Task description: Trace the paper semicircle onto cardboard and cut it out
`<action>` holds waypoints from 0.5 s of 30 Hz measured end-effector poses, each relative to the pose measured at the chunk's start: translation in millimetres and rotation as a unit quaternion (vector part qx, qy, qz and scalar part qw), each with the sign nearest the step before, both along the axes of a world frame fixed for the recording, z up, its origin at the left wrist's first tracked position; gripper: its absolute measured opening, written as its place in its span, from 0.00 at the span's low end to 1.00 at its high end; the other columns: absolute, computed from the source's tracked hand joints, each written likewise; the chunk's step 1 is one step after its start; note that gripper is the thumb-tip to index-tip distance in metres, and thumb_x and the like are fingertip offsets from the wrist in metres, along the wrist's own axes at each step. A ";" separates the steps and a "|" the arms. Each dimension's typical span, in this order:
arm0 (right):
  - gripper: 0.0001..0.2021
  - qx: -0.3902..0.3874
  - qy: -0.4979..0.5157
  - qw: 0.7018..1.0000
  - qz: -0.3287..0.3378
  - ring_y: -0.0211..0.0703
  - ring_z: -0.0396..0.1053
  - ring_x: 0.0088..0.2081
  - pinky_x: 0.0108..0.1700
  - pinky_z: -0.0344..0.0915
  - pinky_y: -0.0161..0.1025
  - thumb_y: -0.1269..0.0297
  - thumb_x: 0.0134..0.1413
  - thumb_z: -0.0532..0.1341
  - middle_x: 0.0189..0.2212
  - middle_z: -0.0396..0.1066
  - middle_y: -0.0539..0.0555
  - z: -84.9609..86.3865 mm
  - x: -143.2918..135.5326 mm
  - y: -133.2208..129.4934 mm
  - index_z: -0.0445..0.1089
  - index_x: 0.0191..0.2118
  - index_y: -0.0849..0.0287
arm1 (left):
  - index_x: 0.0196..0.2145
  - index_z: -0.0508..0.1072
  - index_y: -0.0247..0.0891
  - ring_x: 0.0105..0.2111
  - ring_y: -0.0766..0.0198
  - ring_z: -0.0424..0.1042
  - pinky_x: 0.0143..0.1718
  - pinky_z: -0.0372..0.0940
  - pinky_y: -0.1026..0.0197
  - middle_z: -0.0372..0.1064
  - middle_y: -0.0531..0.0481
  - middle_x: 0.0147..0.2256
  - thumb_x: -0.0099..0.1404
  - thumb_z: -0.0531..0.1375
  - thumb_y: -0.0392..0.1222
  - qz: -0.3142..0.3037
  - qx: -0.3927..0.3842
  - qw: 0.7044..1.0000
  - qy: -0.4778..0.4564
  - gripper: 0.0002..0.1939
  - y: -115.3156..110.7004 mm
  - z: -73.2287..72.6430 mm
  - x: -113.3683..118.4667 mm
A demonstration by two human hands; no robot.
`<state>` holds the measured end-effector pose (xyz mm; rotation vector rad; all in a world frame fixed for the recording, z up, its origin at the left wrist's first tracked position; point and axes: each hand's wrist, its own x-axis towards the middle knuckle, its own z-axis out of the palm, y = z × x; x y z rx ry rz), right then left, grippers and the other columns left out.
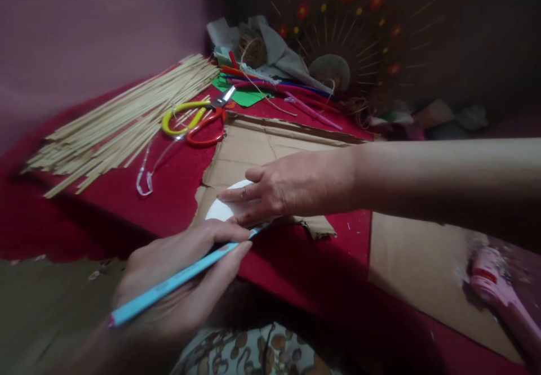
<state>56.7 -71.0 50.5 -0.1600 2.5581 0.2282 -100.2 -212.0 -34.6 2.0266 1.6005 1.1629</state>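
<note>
My left hand [169,290] is closed round a slim light blue pen [177,282] with a purple end. The pen's tip end reaches the lower edge of a white, round-edged piece [224,209]; the exact contact point is hard to see. My right hand [283,192] lies over this white piece with fingers stretched out, pressing it on a torn brown cardboard sheet [240,144]. Much of the white piece is hidden under the right hand. Scissors [207,116] with yellow and red handles lie just beyond the cardboard's left corner.
Thin wooden sticks [127,121] lie in a pile on the red tablecloth [169,211]. Behind the cardboard are coloured pipe cleaners [291,86], green sheets [245,96] and twine [251,48]. A pink glue gun [499,290] rests at right on another cardboard piece [414,268].
</note>
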 end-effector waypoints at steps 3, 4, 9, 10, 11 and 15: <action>0.27 -0.016 0.013 1.000 -0.001 0.49 0.67 0.56 0.44 0.75 0.45 0.72 0.70 0.45 0.72 0.50 0.50 -0.7 0.7 1.1 0.53 0.69 0.41 | 0.36 0.75 0.55 0.17 0.71 0.73 0.23 0.66 0.68 0.75 0.68 0.22 0.67 0.59 0.49 0.017 -0.026 0.999 -0.014 0.04 -2.9 1.9 -3.0; 0.27 -0.019 0.018 1.000 -0.001 0.50 0.68 0.56 0.44 0.76 0.46 0.72 0.70 0.46 0.71 0.51 0.51 -1.1 0.9 1.4 0.53 0.69 0.41 | 0.36 0.75 0.55 0.17 0.71 0.73 0.24 0.66 0.68 0.75 0.68 0.21 0.67 0.58 0.50 0.032 -0.030 0.999 -0.021 0.05 -3.9 2.1 -3.4; 0.31 -0.012 0.024 1.000 0.003 0.49 0.68 0.56 0.45 0.76 0.46 0.77 0.67 0.47 0.72 0.49 0.50 -5.1 2.7 3.1 0.51 0.69 0.41 | 0.37 0.75 0.56 0.16 0.72 0.71 0.22 0.64 0.68 0.73 0.68 0.19 0.66 0.59 0.50 0.027 -0.049 0.998 -0.023 0.04 -6.2 2.0 -6.7; 0.32 -0.010 0.026 1.000 0.006 0.49 0.67 0.56 0.46 0.75 0.45 0.77 0.66 0.47 0.72 0.49 0.50 -6.3 3.0 3.5 0.50 0.70 0.41 | 0.36 0.75 0.56 0.16 0.72 0.71 0.21 0.63 0.68 0.72 0.68 0.19 0.66 0.59 0.50 0.025 -0.051 0.998 -0.027 0.04 -6.3 2.1 -7.7; 0.32 -0.009 0.029 1.000 0.009 0.48 0.67 0.56 0.47 0.75 0.45 0.78 0.66 0.47 0.72 0.49 0.49 -7.4 3.3 3.8 0.50 0.70 0.41 | 0.36 0.75 0.56 0.16 0.73 0.70 0.21 0.63 0.69 0.73 0.68 0.20 0.66 0.59 0.50 0.025 -0.053 0.998 -0.029 0.04 -6.6 2.3 -8.8; 0.31 -0.010 0.032 0.999 0.011 0.48 0.68 0.54 0.49 0.74 0.46 0.76 0.67 0.47 0.72 0.49 0.50 -8.7 3.6 3.8 0.49 0.70 0.42 | 0.36 0.76 0.57 0.17 0.72 0.71 0.22 0.62 0.69 0.72 0.68 0.20 0.66 0.58 0.52 0.048 -0.073 0.996 -0.020 0.06 -8.7 6.2 -13.5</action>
